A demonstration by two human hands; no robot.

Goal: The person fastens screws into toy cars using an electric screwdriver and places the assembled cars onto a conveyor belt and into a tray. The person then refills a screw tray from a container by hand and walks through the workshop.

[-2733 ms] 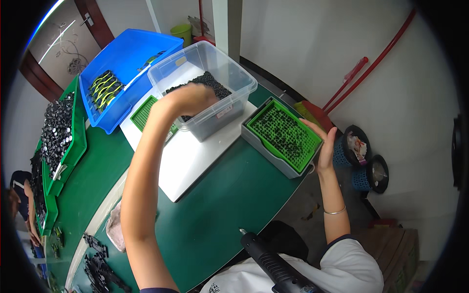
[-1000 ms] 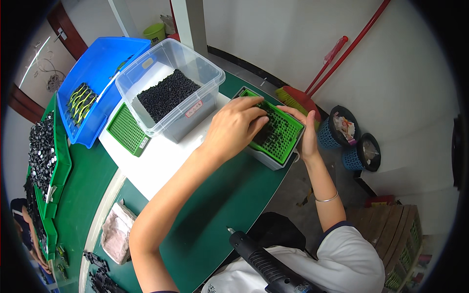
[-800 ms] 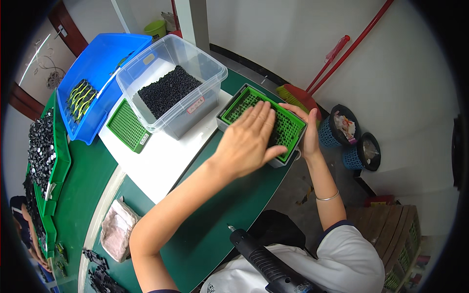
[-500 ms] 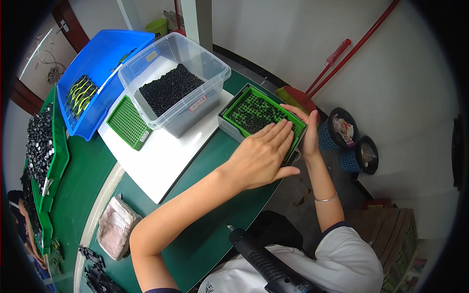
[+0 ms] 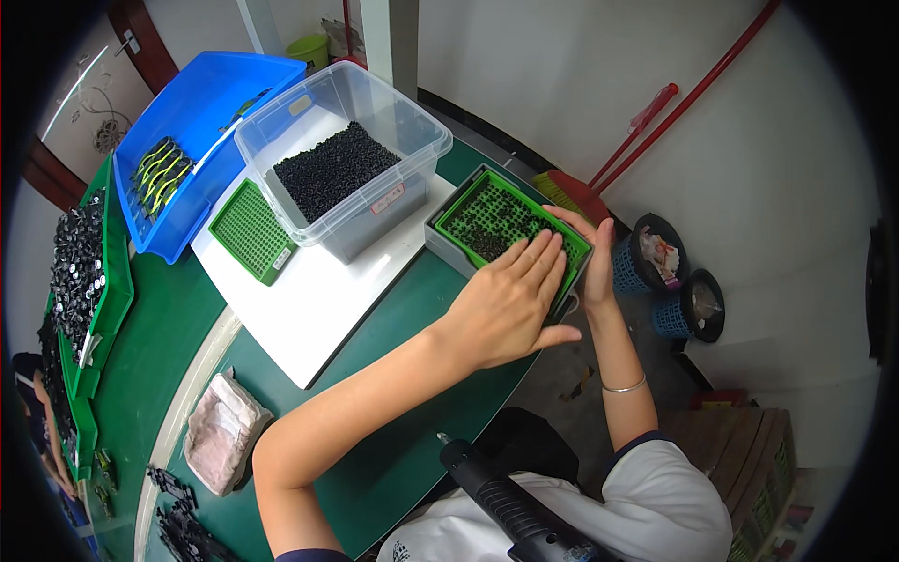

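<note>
Tray (image 5: 496, 208), bright green and rectangular with a grid of small holes, is sitting inside a grey box (image 5: 448, 247) at the right side of the green table (image 5: 412, 398). Small black pieces (image 5: 489, 245) are dotting its holes and bunching loosely toward the middle and near side. The left hand (image 5: 506, 304) is lying flat, palm down, over the tray's near right part, its fingers straight and close together, its thumb stretching away to the right; whatever the palm is covering is staying hidden. The right hand (image 5: 597, 272) is bracing the box's right side, thumb standing apart from the fingers; the box is hiding part of the fingers, so how tightly they are gripping cannot be told. Farther left, a clear bin (image 5: 370, 234) is holding a heap of black pellets (image 5: 335, 173) and standing on a white board (image 5: 309, 318). A second green tray (image 5: 251, 234) is resting beside it, and a blue bin (image 5: 201, 211) is standing beyond to the left.
</note>
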